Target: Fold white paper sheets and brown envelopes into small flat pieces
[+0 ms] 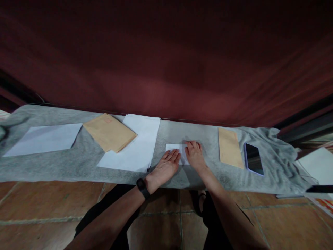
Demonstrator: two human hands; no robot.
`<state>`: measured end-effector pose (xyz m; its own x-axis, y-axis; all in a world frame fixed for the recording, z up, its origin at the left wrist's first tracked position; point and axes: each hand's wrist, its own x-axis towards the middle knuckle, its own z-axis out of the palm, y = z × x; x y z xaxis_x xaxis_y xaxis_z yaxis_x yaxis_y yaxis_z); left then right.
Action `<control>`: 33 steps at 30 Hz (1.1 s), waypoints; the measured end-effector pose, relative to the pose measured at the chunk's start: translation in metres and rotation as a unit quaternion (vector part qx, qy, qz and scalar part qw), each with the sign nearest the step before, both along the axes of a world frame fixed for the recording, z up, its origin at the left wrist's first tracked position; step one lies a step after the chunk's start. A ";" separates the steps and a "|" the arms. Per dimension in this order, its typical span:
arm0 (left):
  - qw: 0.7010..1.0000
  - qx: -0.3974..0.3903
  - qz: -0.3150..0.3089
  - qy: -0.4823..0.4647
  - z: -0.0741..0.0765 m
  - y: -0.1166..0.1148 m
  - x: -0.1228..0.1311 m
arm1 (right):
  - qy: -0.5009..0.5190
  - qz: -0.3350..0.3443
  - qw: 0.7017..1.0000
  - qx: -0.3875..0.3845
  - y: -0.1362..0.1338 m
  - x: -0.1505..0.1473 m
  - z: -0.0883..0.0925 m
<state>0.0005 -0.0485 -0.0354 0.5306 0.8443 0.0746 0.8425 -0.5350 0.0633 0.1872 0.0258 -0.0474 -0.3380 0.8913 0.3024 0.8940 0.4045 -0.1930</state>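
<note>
A small folded sheet of white paper (184,159) lies on the grey cloth in front of me. My left hand (168,163), with a black band at the wrist, rests flat across its left part, fingers stretched out together. At the paper's right end is my right hand (194,155), its fingers laid forward over that edge and slightly bent, the thumb side touching the paper. Part of the sheet is hidden under both hands. Just left of my left hand is a stack of larger white sheets (142,149).
Brown envelopes (109,132) overlap the white stack, and a single white sheet (47,139) lies at far left. Rightward are another brown envelope (230,147) and a phone (253,159). Grey cloth (208,177) covers the narrow surface, which ends at a dark red backdrop (166,90).
</note>
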 end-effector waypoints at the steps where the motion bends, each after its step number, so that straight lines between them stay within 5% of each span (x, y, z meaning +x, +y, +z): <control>1: 1.000 0.002 0.002 -0.007 0.001 -0.001 0.000 | 0.000 -0.002 1.000 0.001 0.000 0.000 0.000; 11: 0.993 0.018 0.081 -0.081 -0.010 0.008 0.015 | 0.039 0.089 0.994 -0.048 -0.033 -0.021 -0.007; 22: 0.988 0.025 0.153 -0.026 -0.015 0.014 0.023 | -0.004 -0.021 0.999 -0.038 -0.034 -0.013 -0.018; 33: 0.988 0.009 0.153 -0.003 -0.007 0.006 0.021 | -0.015 -0.087 0.991 -0.101 -0.039 -0.019 -0.005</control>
<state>0.0211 -0.0421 -0.0423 0.2506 0.9635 0.0943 0.9644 -0.2569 0.0623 0.1682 -0.0134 -0.0525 -0.1792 0.9783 0.1038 0.9537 0.1987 -0.2260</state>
